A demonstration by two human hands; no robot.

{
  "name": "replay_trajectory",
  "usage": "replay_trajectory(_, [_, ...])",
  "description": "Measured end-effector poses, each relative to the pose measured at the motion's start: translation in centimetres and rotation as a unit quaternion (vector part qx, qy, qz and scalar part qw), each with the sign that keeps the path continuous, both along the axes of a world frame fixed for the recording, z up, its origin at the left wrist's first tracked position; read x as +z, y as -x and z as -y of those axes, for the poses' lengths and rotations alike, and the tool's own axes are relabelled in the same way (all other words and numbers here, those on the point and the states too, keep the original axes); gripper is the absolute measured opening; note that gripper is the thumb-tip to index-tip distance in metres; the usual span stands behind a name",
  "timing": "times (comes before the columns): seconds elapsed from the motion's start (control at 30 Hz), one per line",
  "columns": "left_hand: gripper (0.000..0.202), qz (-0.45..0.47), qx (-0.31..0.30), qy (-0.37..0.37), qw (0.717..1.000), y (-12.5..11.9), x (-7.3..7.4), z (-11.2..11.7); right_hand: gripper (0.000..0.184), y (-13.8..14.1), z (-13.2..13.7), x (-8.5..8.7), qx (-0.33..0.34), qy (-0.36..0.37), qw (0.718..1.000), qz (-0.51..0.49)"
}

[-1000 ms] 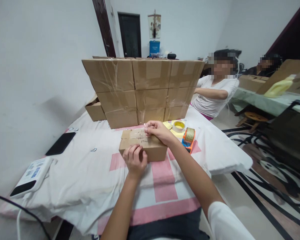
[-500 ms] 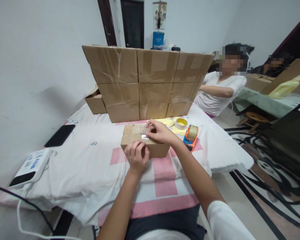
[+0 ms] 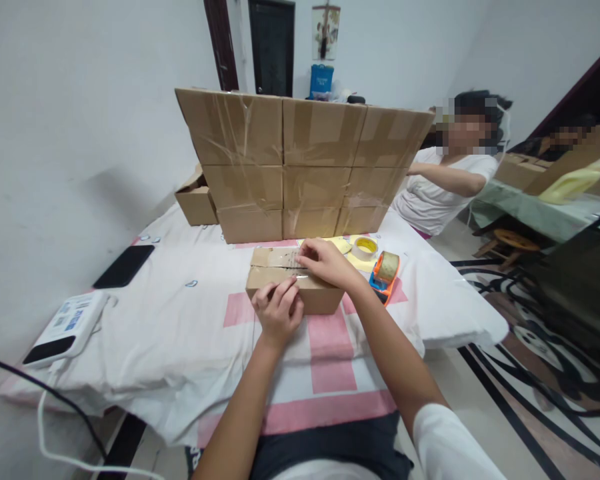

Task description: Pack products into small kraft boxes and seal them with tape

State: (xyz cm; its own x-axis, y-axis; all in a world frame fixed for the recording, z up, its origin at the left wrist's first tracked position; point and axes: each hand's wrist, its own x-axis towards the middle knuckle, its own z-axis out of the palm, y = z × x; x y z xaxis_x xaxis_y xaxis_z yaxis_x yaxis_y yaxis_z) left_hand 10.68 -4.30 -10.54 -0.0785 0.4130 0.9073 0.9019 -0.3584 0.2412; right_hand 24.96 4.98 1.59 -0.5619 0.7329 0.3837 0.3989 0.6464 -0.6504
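A small cardboard box (image 3: 323, 301) lies on the cloth-covered table in front of me. Clear packing tape (image 3: 283, 258) runs over its top, where a dark slit shows along the seam. My left hand (image 3: 280, 310) grips the near side of the box, fingers bent over its front top edge. Over the right part of the top, my right hand (image 3: 325, 263) has thumb and fingers pinched together at the tape. The exact bit of tape between the fingertips is partly hidden. To the right lies an orange and blue tape dispenser (image 3: 386, 277), beside a loose tape roll (image 3: 365, 249).
Stacked cardboard boxes (image 3: 313, 183) form a wall behind the small box, with an open box (image 3: 198, 203) to their left. A black phone (image 3: 124, 267) and a white power strip (image 3: 67, 330) lie at left. A person in a white shirt (image 3: 433, 193) sits beyond the table.
The view has shifted slightly. My left fingers have moved a little along the front edge. The dark slit along the top seam shows more clearly; my right hand keeps its pinch.
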Motion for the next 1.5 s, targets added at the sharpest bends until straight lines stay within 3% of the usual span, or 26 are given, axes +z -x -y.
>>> replay_trajectory(0.07, [0.025,0.004,0.002,0.000,1.000,-0.1,-0.1,0.0,0.015,0.0,-0.5,0.1,-0.034,-0.037,0.999,-0.003])
replay_trajectory(0.23, [0.022,0.008,0.018,0.007,1.000,-0.3,-0.3,-0.1,0.010,0.1,-1.9,-0.3,-0.021,0.016,1.000,0.003])
replay_trajectory(0.4, [0.021,0.004,0.024,0.012,1.000,-0.4,0.0,-0.2,0.015,0.6,-2.4,-0.6,-0.047,-0.025,0.995,0.083])
replay_trajectory(0.7, [0.020,0.003,0.018,0.004,1.000,-0.5,0.4,-0.2,0.016,1.1,-2.4,-0.5,-0.069,-0.023,0.987,0.145])
replay_trajectory(0.8, [0.019,0.003,0.020,0.004,1.000,-0.5,0.3,-0.2,0.015,1.1,-2.4,-0.5,-0.106,-0.025,0.981,0.163])
replay_trajectory(1.0, [0.019,-0.007,0.028,0.004,1.000,-0.5,1.1,-0.1,0.037,0.6,-1.9,-0.3,-0.192,-0.001,0.955,0.225])
replay_trajectory(1.13, [0.044,-0.051,0.050,0.057,0.996,-0.5,2.7,0.0,0.039,0.4,-1.6,0.1,-0.188,0.014,0.948,0.258])
replay_trajectory(1.23, [0.041,-0.090,0.071,0.089,0.989,-0.5,3.5,0.0,0.042,0.4,-1.4,0.2,-0.188,0.014,0.946,0.262])
replay_trajectory(1.5, [0.037,-0.122,0.065,0.037,0.990,0.2,2.8,-0.7,0.043,0.3,-1.3,0.3,-0.188,0.014,0.947,0.261])
